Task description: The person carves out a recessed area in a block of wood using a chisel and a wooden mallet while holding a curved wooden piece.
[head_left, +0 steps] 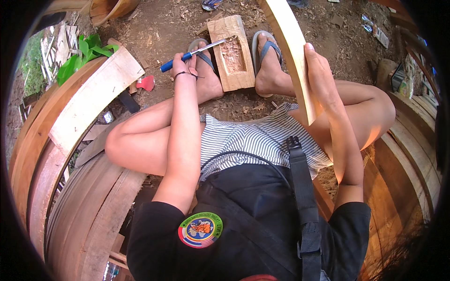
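Observation:
My left hand [181, 68] is closed round the blue handle of a chisel [175, 62]. Its metal blade points right, with the tip over the far end of a hollow in a wooden block [243, 79]. Rough chips fill that hollow. The block lies on the ground between my sandalled feet. My right hand [320, 74] grips the right side of a long, pale wooden plank [293, 49]. It stands tilted over my right leg, its near end by my thigh and its far end beyond the top of the view. The fingers behind the plank are partly hidden.
Long planks [93, 100] are stacked at my left, and more boards [408, 136] lie at my right. A wooden bowl-like piece [112, 10] lies at the far left, near green leaves [84, 54]. A red scrap [146, 83] and wood shavings litter the dirt ground [164, 28].

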### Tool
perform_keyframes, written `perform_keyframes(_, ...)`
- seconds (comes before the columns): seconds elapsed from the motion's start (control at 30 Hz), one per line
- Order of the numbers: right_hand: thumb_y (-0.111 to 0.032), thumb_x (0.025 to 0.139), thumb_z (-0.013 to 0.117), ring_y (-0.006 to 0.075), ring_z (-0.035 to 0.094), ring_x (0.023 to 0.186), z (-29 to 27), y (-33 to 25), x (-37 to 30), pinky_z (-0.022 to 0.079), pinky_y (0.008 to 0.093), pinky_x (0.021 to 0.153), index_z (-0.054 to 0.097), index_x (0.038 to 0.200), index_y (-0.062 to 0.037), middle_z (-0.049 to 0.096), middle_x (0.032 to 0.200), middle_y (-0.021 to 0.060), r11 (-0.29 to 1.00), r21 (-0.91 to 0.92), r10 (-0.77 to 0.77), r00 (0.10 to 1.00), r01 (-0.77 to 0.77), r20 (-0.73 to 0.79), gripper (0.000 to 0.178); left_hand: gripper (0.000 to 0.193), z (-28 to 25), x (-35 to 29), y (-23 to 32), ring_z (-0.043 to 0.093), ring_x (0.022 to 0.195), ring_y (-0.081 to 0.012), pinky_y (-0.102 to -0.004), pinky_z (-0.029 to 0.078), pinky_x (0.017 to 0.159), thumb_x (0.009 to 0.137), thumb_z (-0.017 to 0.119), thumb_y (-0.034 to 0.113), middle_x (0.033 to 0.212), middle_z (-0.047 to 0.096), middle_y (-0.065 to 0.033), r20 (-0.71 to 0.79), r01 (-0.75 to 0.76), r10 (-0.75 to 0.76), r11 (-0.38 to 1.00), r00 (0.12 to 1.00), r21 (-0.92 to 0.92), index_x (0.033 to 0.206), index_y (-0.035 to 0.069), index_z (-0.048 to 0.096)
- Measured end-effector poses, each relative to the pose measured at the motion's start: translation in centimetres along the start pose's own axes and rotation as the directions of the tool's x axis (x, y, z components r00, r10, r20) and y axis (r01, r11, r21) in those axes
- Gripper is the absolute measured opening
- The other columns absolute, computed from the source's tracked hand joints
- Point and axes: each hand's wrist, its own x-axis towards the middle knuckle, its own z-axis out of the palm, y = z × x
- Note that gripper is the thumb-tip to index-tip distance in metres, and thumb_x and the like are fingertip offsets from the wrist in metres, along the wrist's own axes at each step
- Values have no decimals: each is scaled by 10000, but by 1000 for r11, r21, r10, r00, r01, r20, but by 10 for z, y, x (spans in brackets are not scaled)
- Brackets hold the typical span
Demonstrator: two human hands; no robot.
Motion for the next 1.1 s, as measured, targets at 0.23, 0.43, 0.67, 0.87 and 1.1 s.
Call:
perform_keyframes(0.23,-465,1049,362,133,554,749,2,-8,-6,469,312,721,614,944,50,623,782,87,994,-113,1,1000,1,17,583,174,55,-46,17,661,660,-219,-326,596,560,763,667,-21,842,628,-117,435,-431,305,873,847,227,875,-29,533)
perform_keyframes(0.43,-447,1058,391,67,502,696,16,-23,-19,431,254,630,623,932,11,581,766,3,987,-131,-87,993,96,75,529,232,61,-60,10,643,656,-159,-280,542,554,718,738,2,815,661,-98,434,-558,405,766,805,319,892,-7,584)
perform_keyframes(0.67,-472,1050,400,67,498,729,10,-23,-15,428,250,645,612,963,8,571,778,7,986,-153,-43,992,61,122,532,384,54,-79,-9,675,802,-166,-291,550,696,724,763,26,887,700,-120,642,-788,550,599,534,142,996,28,492)
perform_keyframes(0.87,-580,985,423,169,603,743,10,-22,-12,489,332,695,631,928,44,634,766,135,975,-208,-58,994,77,95,660,360,81,-84,4,686,933,-187,-306,550,830,790,692,-33,1023,709,-125,895,-884,250,392,370,256,1065,22,467)
perform_keyframes(1.1,-590,983,419,194,628,772,11,-22,-13,502,335,724,641,977,64,654,800,158,972,-226,-51,997,63,59,691,418,85,-56,3,678,966,-182,-319,542,856,820,684,-14,1036,718,-103,962,-939,174,311,209,147,1218,27,564)
